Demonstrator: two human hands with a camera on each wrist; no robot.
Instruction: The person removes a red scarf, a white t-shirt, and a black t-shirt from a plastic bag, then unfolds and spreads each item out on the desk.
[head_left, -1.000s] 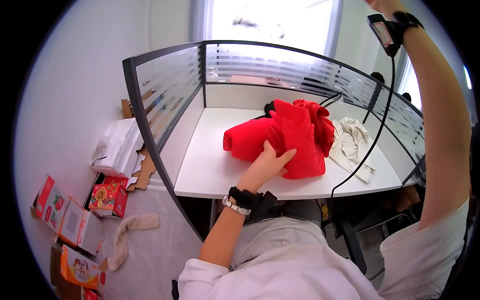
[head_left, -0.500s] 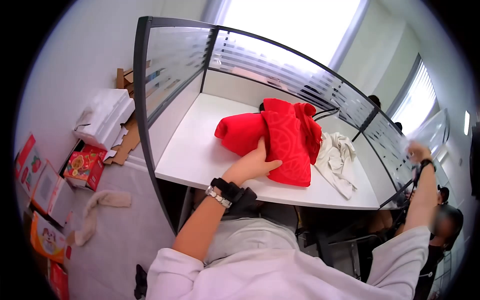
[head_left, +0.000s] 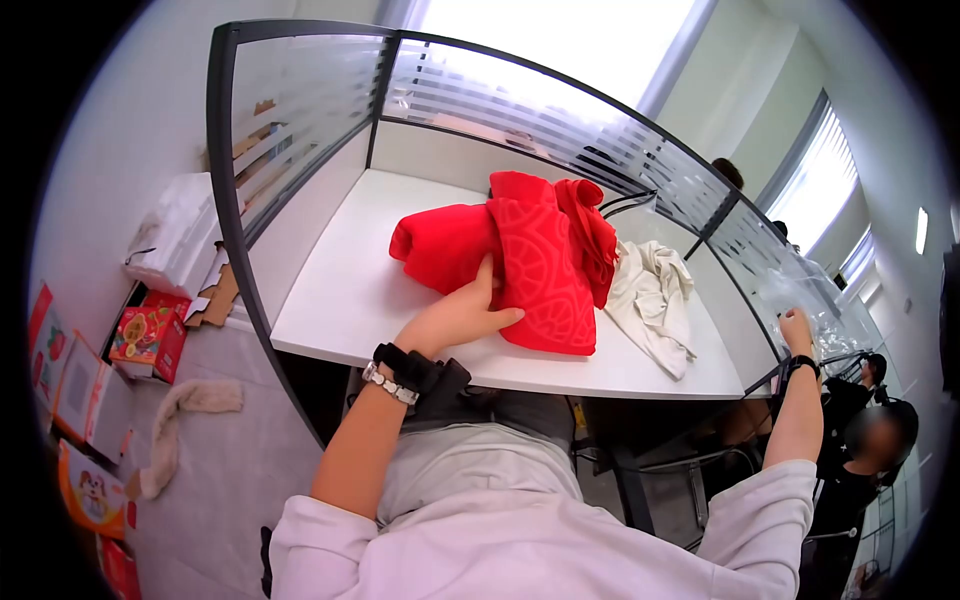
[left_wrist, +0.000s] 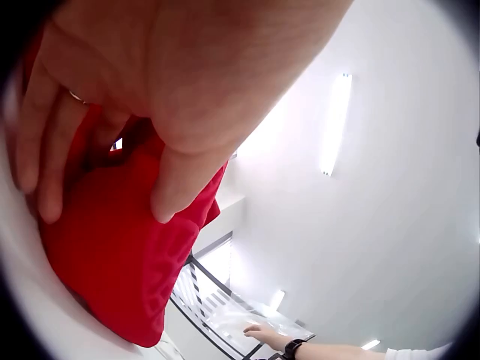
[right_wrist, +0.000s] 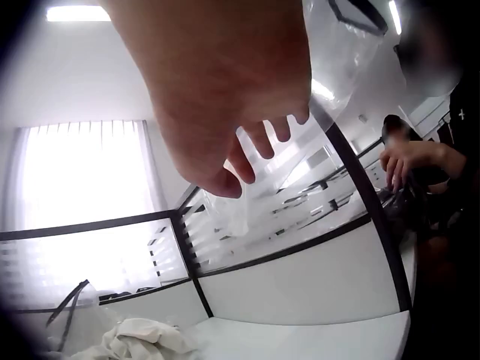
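Observation:
In the head view, my left hand [head_left: 458,316] rests against the near side of a bundled red cloth [head_left: 545,275], thumb and index finger spread apart. The left wrist view shows the thumb on the red fabric [left_wrist: 112,247] and other fingers beside it, some partly hidden in a fold. My right hand [head_left: 797,330] is raised by the right partition. In the right wrist view, its fingers hang slightly bent and apart, close to clear plastic [right_wrist: 229,214]; contact cannot be made out.
A cream cloth [head_left: 655,305] lies right of the red one on the white desk [head_left: 330,290]. Framed partitions [head_left: 600,158] enclose the desk. Boxes [head_left: 150,335] and a beige fabric strip [head_left: 165,430] lie on the floor at left. People [head_left: 850,450] are at the far right.
My right hand has come down from high at the upper right to beside the right partition. The view has turned rightward. My left hand stays at the red cloth.

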